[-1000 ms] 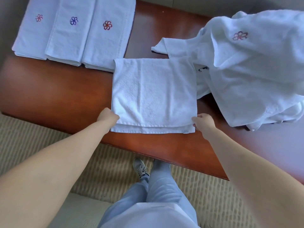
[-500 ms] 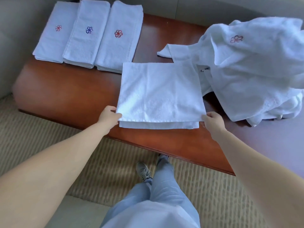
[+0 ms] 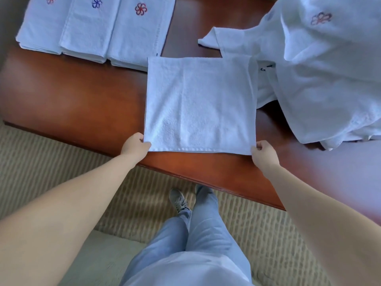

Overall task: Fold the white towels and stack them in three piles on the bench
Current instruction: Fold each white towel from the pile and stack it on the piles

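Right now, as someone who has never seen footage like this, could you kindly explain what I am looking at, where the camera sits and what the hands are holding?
There is no machine here: a person wears a camera on the head, so the view looks forward and down over their own arms, legs and shoes. The left hand and right hand each pinch a near corner of a half-folded white towel with their fingers. That towel lies on a reddish-brown wooden bench. At the far left sit three piles of folded towels, side by side, each topped with a small embroidered flower. On the right is a loose heap of unfolded towels, waiting their turn. Under the bench is striped beige carpet.
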`<action>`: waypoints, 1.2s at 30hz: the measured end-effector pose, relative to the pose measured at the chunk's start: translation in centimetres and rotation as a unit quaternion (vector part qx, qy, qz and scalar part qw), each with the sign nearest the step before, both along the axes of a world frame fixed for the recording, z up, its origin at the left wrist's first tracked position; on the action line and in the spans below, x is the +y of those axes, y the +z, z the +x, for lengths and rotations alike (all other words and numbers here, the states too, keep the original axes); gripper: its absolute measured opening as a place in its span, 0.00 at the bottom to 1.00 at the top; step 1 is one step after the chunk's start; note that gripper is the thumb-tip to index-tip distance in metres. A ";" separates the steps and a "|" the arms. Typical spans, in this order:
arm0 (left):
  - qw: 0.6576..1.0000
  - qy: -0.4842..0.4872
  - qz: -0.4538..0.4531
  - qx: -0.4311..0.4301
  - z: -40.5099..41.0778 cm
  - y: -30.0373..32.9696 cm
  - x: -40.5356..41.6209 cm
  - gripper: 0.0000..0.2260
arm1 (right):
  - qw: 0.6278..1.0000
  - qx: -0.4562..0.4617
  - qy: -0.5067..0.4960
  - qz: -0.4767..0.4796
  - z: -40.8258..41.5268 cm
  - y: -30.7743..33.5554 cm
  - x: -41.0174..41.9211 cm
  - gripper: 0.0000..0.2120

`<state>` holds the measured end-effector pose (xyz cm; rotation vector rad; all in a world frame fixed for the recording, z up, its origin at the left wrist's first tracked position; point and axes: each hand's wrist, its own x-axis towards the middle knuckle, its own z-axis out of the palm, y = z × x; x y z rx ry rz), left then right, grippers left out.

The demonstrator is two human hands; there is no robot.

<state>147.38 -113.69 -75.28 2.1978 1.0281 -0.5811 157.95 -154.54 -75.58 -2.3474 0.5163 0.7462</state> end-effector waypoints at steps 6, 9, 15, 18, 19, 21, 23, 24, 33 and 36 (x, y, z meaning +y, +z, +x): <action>0.998 0.006 0.055 0.028 -0.1 -1.6 -0.7 0.08 | 0.999 -0.044 0.008 -0.024 0.0 -0.3 1.1 0.05; 0.999 0.005 0.037 0.039 0.1 -1.4 -0.7 0.09 | 0.999 -0.033 0.020 0.009 0.1 0.0 1.0 0.08; 0.999 0.020 -0.034 0.005 0.6 -1.3 0.7 0.15 | 0.999 -0.009 0.011 0.035 0.6 -0.1 0.7 0.07; 0.996 0.022 -0.084 0.022 0.5 -0.7 1.2 0.12 | 1.000 -0.003 0.020 0.010 0.5 0.2 0.7 0.09; 0.994 0.031 -0.102 0.021 0.6 -0.4 1.2 0.12 | 1.000 -0.001 0.015 0.010 0.6 0.4 0.6 0.09; 0.988 0.071 -0.136 0.009 0.7 0.7 1.2 0.09 | 1.000 0.006 -0.013 0.022 0.9 1.3 0.4 0.10; 0.975 0.131 -0.180 -0.015 1.3 2.1 1.6 0.05 | 0.998 0.007 -0.054 0.043 1.6 2.7 0.4 0.07; 0.965 0.163 -0.204 -0.034 1.7 3.1 1.9 0.04 | 0.996 0.000 -0.074 0.058 2.1 3.6 0.5 0.04; 0.903 0.287 -0.302 -0.105 0.8 12.1 2.2 0.11 | 0.955 -0.005 -0.233 0.184 0.0 12.1 1.3 0.03; 0.870 0.301 -0.359 -0.154 2.5 17.1 2.2 0.08 | 0.923 -0.023 -0.275 0.268 1.6 16.3 2.2 0.04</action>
